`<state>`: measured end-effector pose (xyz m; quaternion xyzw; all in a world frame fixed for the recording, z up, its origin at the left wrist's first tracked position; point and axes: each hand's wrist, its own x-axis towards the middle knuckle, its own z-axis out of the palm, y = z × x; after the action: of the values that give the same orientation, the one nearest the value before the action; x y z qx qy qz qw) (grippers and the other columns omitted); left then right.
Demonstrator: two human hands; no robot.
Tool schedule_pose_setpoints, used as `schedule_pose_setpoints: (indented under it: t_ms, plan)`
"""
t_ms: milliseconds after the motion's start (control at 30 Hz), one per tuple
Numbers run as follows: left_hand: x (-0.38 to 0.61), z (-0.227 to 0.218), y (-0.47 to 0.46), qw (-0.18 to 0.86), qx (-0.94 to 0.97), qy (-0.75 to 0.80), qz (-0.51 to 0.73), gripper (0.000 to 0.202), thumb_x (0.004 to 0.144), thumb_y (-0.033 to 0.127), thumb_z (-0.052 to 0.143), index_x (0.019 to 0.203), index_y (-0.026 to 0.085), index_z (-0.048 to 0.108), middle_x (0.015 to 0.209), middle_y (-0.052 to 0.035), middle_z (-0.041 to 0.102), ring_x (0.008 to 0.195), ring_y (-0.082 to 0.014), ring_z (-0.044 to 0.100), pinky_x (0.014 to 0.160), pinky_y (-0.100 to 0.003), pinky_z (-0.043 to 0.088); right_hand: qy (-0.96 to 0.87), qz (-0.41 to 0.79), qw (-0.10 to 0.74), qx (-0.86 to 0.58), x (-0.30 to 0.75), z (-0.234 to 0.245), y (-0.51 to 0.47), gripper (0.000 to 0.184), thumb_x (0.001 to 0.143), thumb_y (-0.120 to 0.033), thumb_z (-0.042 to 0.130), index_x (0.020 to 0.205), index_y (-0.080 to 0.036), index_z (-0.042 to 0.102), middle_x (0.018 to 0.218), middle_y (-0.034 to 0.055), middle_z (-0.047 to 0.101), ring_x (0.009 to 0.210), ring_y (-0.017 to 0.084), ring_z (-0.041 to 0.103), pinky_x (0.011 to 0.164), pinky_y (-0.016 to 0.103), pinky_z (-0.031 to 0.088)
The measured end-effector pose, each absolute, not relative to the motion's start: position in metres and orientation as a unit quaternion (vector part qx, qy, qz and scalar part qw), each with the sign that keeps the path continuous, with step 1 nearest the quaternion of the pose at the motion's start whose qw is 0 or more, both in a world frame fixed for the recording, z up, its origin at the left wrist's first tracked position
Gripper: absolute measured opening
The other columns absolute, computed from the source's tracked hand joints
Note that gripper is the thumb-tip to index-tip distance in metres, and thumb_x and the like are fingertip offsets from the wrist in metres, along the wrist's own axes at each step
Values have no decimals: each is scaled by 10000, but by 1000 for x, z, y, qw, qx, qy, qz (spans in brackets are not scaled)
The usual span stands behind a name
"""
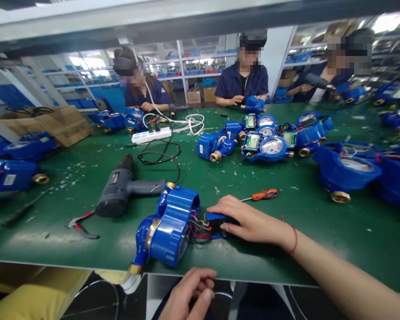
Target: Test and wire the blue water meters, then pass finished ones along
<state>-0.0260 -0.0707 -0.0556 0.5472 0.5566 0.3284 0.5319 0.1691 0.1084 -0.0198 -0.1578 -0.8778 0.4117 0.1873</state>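
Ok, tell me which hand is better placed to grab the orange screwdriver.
Probably right. The right hand is up on the table right by the screwdriver; the left hand is curled below the table edge.

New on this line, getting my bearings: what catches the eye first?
A blue plastic water meter with brass ends lies at the green table's near edge, coloured wires spilling out. The right hand rests on a small blue part beside it; a dark grey power tool lies left.

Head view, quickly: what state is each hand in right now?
Left hand: curled; whether it holds anything cannot be told.
Right hand: closed on the blue module.
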Motion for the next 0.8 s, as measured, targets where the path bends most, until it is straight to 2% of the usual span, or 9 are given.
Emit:
schedule_pose_setpoints:
  t_ms: [100, 200, 267, 333, 433, 500, 633, 800]
  plan:
    - [-16, -50, -71, 537, 497, 568, 376, 373, 868, 485, 522, 1133, 240, 616, 976, -75, 637, 906, -200, 603, 822, -295, 453, -824, 480, 219, -206, 165, -20, 107, 363, 854, -185, 551, 1216, -193, 576, 1133, 82, 584, 1070, 214, 483, 983, 413, 355]
    - [-10, -48, -70, 557, 417, 573, 433, 380, 838, 494, 576, 1116, 239, 622, 980, -67, 656, 916, -201, 612, 837, -304, 452, -741, 586, 230, -234, 158, -20, 103, 329, 818, -252, 608, 1137, -172, 597, 1066, 64, 621, 963, 194, 563, 874, 363, 443]
    - [-7, -48, -66, 577, 367, 562, 466, 391, 828, 487, 597, 1135, 245, 617, 1039, -73, 670, 962, -220, 614, 827, -320, 464, -677, 659, 224, -239, 155, -22, 99, 327, 807, -305, 628, 1095, -154, 592, 989, 60, 639, 882, 173, 598, 786, 324, 483]
    - [-3, -47, -59, 610, 311, 522, 509, 416, 842, 497, 567, 1183, 262, 607, 1140, -79, 661, 1056, -250, 599, 869, -356, 467, -618, 720, 213, -235, 152, -26, 96, 357, 802, -336, 637, 1096, -147, 568, 983, 69, 649, 861, 162, 619, 775, 316, 499]
    - [7, -42, -44, 659, 221, 413, 588, 442, 868, 519, 498, 1212, 267, 616, 1276, -62, 610, 1233, -268, 508, 1037, -403, 383, -564, 777, 187, -208, 152, -32, 93, 431, 767, -342, 692, 1123, -144, 552, 1009, 86, 660, 872, 165, 640, 811, 335, 509]
    - [14, -37, -34, 678, 171, 344, 626, 429, 867, 507, 503, 1183, 254, 646, 1298, -48, 604, 1300, -261, 445, 1105, -402, 316, -554, 793, 175, -182, 154, -34, 93, 497, 723, -320, 746, 1151, -147, 561, 1099, 102, 644, 986, 192, 625, 899, 363, 485]
    - [25, -29, -19, 679, 81, 289, 670, 371, 888, 433, 479, 1151, 255, 670, 1279, -26, 626, 1307, -230, 442, 1120, -388, 311, -573, 783, 195, -144, 164, -33, 93, 634, 690, -368, 787, 1242, -185, 533, 1303, 91, 540, 1206, 238, 503, 1040, 401, 383]
    - [33, -23, -11, 650, 32, 298, 698, 449, 885, 471, 442, 1190, 213, 645, 1368, -57, 557, 1291, -241, 462, 1090, -394, 360, -637, 719, 218, -174, 175, -38, 92, 647, 738, -280, 766, 1317, -225, 482, 1334, 71, 456, 1269, 239, 406, 1102, 414, 279]
